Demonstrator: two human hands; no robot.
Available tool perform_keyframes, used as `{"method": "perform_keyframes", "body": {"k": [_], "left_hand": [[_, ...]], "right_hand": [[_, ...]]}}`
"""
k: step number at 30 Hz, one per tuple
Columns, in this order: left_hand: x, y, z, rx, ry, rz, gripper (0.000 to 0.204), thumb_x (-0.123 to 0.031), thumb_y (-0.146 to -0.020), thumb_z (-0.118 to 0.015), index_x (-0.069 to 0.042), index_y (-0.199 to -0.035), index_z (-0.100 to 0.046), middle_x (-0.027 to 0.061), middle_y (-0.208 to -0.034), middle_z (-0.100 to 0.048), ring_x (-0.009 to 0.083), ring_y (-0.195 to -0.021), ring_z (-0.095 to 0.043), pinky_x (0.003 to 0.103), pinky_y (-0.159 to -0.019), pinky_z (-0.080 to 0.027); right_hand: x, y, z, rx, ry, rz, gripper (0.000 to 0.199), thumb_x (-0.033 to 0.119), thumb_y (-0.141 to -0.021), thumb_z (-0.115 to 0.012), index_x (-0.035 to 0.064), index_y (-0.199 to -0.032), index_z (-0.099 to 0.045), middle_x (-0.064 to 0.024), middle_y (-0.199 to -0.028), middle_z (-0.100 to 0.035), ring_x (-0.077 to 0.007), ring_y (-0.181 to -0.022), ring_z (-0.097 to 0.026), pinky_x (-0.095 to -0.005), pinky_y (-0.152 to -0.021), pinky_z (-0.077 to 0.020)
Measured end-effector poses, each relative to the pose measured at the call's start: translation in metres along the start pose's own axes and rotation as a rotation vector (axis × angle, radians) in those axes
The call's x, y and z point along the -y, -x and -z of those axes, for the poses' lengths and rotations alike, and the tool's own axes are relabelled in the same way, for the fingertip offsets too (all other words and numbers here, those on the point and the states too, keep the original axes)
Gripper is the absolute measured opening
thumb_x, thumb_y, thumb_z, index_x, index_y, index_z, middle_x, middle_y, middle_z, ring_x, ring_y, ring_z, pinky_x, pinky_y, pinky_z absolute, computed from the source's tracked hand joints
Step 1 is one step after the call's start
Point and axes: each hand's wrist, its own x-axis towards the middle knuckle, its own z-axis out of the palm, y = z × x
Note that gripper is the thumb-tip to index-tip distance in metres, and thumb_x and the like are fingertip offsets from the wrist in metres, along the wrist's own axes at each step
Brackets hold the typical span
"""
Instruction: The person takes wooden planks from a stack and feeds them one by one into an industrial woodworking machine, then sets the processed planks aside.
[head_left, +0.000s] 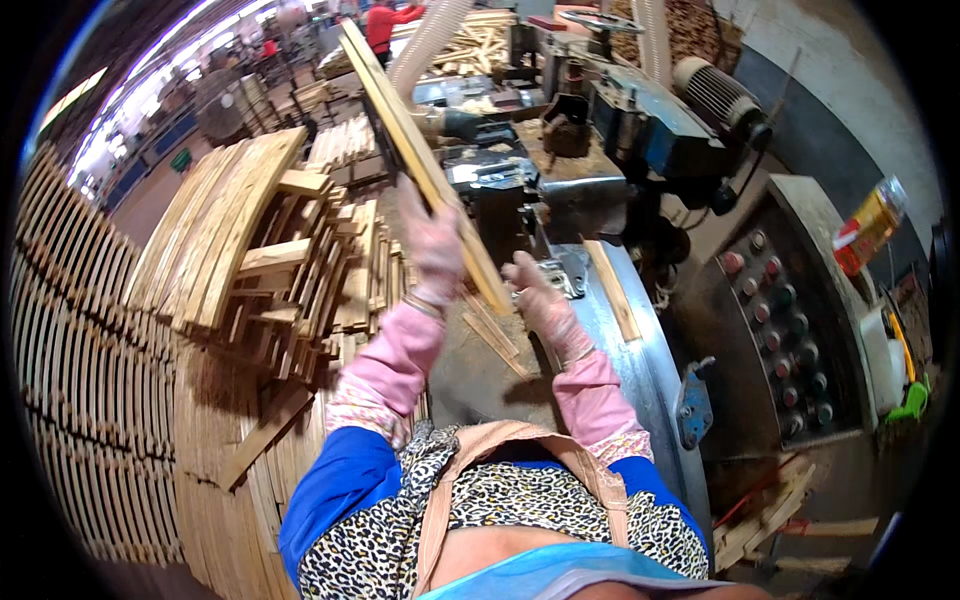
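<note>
A long pale wooden board [430,165] slants up and away from in front of me, its near end low between my hands. My left hand [435,250], in a thin whitish glove, is closed on the board's left side; some fingers are blurred or hidden. Beside the near end is my right hand [548,308], gloved too, fingers partly spread and nothing seen in it. It looks just apart from the board. To its right, a short wooden strip [612,290] lies on the curved metal machine table [650,365].
Stacked boards [215,225] stand at left, beside rows of stacked slats [95,370]. Ahead is a woodworking machine [640,115] with a motor [715,90] and ribbed hoses. A button panel [790,330] stands at right. A person in red [385,25] is far off.
</note>
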Motion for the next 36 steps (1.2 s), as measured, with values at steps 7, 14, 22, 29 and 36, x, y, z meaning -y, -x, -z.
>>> {"method": "perform_keyframes", "body": {"k": [7, 14, 22, 29, 36], "left_hand": [[0.069, 0.15, -0.021, 0.846, -0.167, 0.364, 0.072, -0.027, -0.092, -0.071, -0.001, -0.152, -0.041, 0.0226, -0.133, -0.064, 0.0274, -0.12, -0.065, 0.035, -0.103, -0.051], [0.119, 0.185, 0.08, 0.788, -0.595, 0.655, 0.063, -0.028, -0.093, -0.069, 0.001, -0.145, -0.051, 0.0225, -0.132, -0.067, 0.0326, -0.123, -0.065, 0.039, -0.105, -0.05], [0.096, 0.12, 0.028, 0.776, -0.494, 0.273, 0.051, -0.028, -0.093, -0.066, -0.001, -0.136, -0.058, 0.0226, -0.119, -0.071, 0.0329, -0.112, -0.069, 0.041, -0.098, -0.054], [0.018, -0.035, 0.009, 0.754, -1.008, -0.131, 0.061, -0.036, -0.092, -0.07, -0.009, -0.144, -0.052, 0.0156, -0.139, -0.061, 0.032, -0.127, -0.06, 0.041, -0.109, -0.048], [-0.02, -0.169, 0.192, 0.293, -1.463, -0.249, 0.052, -0.033, -0.082, -0.076, -0.003, -0.123, -0.064, 0.0193, -0.122, -0.069, 0.0372, -0.114, -0.065, 0.044, -0.095, -0.053]], "right_hand": [[0.035, 0.214, 0.033, -0.583, 1.114, -0.341, 0.066, 0.017, -0.085, -0.076, 0.0078, -0.147, -0.054, -0.0191, -0.132, -0.063, -0.0315, -0.124, -0.06, -0.0408, -0.108, -0.0454], [0.068, 0.413, 0.006, -0.76, 1.815, -0.553, 0.043, 0.019, -0.075, -0.078, 0.0193, -0.115, -0.063, -0.0096, -0.108, -0.068, -0.0363, -0.091, -0.065, -0.051, -0.075, -0.0522], [-0.03, 0.232, 0.149, -1.046, 1.802, -0.251, 0.052, 0.038, -0.091, -0.068, 0.0123, -0.136, -0.061, -0.0167, -0.126, -0.066, -0.0382, -0.112, -0.063, -0.0501, -0.095, -0.0518], [-0.02, 0.12, 0.148, -0.998, 1.512, -0.16, 0.051, 0.023, -0.088, -0.072, 0.0127, -0.136, -0.06, -0.0175, -0.114, -0.069, -0.0394, -0.105, -0.065, -0.0512, -0.091, -0.0529], [0.035, 0.354, 0.05, -0.745, 1.701, -0.595, 0.04, 0.029, -0.083, -0.073, 0.0071, -0.115, -0.065, -0.0177, -0.111, -0.069, -0.0422, -0.097, -0.065, -0.0547, -0.079, -0.0521]]}}
